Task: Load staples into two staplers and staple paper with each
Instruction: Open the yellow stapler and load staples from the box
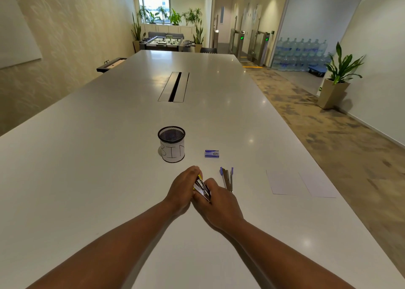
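A small yellow stapler (201, 187) with a metal body is held between both hands just above the white table (109, 157). My left hand (183, 186) grips its far, yellow end. My right hand (215, 201) grips its near metal end, fingers curled round it. A second stapler with purple tips (228, 178) lies swung open on the table just right of my hands. A small blue staple box (212, 153) sits beyond it. Two white paper sheets (285, 182) (317, 184) lie side by side to the right.
A black mesh cup with a white label reading "BIN" (171, 144) stands beyond my hands. A cable slot (174, 87) is set into the table farther back. The table's right edge runs alongside carpeted floor with a potted plant (337, 80).
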{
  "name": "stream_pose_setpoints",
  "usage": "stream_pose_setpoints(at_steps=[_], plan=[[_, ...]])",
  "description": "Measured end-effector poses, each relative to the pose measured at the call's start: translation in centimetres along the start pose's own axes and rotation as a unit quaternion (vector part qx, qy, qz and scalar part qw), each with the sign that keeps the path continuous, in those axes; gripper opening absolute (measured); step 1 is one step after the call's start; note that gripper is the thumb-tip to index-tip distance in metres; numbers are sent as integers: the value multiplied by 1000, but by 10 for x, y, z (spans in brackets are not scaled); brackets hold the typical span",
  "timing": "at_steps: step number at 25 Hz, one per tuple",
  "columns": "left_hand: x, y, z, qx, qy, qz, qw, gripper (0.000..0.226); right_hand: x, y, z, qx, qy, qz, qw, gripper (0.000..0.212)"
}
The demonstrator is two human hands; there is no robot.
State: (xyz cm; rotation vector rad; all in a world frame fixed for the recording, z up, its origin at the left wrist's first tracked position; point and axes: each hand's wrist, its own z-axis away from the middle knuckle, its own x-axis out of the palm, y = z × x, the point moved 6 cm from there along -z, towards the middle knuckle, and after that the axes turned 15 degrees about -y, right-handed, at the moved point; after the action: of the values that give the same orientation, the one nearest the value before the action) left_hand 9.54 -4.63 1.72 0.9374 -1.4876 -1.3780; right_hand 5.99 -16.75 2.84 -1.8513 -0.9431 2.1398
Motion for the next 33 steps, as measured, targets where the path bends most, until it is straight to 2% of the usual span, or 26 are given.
stream_pose_setpoints(at_steps=[5, 10, 19, 33], plan=[[-3, -5, -5, -8, -3, -105, 994, 38, 4, -1, 0, -11, -4, 29, 1000, 35], [-1, 5, -3, 13, 41, -204, 978, 46, 8, -2, 1, -32, 2, 65, 997, 35], [-4, 4, -1, 13, 87, -223, 971, 47, 9, -2, 2, -44, 1, 62, 997, 42], [-2, 6, 0, 9, 102, -234, 967, 47, 11, -1, 1, -37, -15, 53, 998, 43]])
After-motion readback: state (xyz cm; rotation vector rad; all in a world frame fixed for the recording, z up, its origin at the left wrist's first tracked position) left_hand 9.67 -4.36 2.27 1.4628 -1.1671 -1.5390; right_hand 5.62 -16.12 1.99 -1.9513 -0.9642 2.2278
